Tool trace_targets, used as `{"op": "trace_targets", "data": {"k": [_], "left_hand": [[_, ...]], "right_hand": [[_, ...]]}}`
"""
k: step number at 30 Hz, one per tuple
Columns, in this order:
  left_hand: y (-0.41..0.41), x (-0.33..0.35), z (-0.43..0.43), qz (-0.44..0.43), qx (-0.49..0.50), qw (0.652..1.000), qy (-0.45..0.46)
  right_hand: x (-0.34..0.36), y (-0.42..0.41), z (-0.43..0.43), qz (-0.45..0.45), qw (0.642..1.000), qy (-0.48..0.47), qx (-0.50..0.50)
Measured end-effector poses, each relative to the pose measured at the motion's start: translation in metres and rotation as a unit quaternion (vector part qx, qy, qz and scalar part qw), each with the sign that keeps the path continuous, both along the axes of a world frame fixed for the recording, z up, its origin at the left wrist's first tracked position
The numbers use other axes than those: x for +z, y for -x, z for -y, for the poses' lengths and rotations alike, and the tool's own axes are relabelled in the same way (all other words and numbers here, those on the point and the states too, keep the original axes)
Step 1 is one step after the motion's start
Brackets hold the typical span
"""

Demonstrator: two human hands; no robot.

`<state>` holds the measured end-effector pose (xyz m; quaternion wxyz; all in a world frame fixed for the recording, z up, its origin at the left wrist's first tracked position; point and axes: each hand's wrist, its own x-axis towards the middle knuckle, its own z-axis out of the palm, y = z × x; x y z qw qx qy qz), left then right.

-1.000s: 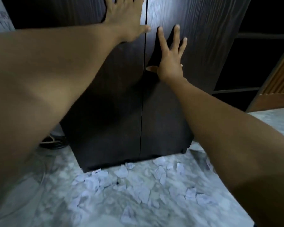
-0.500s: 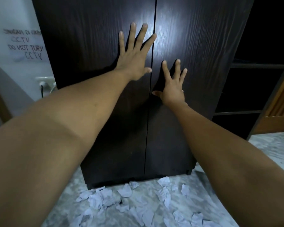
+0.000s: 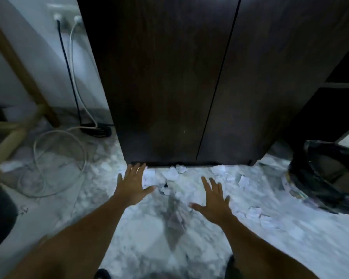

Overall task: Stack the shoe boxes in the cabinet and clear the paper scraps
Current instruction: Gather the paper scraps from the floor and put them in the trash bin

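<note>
1. Head view: the left grip (image 3: 132, 185) is spread, fingers straight and palm down over the marble floor (image 3: 141, 234), holding nothing. I cannot tell whether it touches the floor.
2. The right grip (image 3: 214, 200) is spread the same way and empty, a little nearer the camera than the left grip.
3. The paper scraps (image 3: 171, 174) lie between the two grips and just beyond their fingertips. More are scattered to the right of the right grip.
4. The dark cabinet (image 3: 169, 77) stands just beyond both grips with both doors closed.
5. A black bag (image 3: 320, 174) sits well to the right of the right grip, and a coiled white cable (image 3: 48, 158) lies left of the left grip.
</note>
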<state>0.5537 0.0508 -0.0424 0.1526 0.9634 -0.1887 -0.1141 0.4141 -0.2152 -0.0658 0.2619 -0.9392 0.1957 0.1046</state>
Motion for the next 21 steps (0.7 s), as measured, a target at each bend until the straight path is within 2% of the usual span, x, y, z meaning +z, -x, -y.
{"op": "trace_targets", "data": {"k": [4, 7, 12, 14, 17, 21], "left_hand": [[0.042, -0.086, -0.041, -0.096, 0.156, 0.983, -0.018], [0.056, -0.124, -0.051, -0.147, 0.164, 0.975, -0.022], [0.052, -0.146, -0.034, -0.121, 0.079, 0.988, 0.062], [0.045, -0.146, -0.033, -0.063, 0.049, 0.992, 0.099], [0.032, -0.148, -0.046, 0.048, 0.050, 0.995, 0.069], [0.019, -0.159, -0.071, 0.010, 0.119, 0.993, 0.004]], "right_hand": [[-0.061, 0.030, -0.016, -0.055, 0.998, -0.024, -0.029], [-0.089, 0.031, -0.029, -0.047, 0.997, -0.058, -0.019], [-0.120, 0.011, -0.049, -0.011, 0.999, -0.023, 0.039], [-0.122, -0.002, -0.050, 0.025, 0.998, -0.026, 0.050], [-0.120, -0.014, -0.042, 0.061, 0.996, -0.002, 0.064], [-0.126, -0.015, -0.031, 0.052, 0.995, 0.018, 0.085]]}}
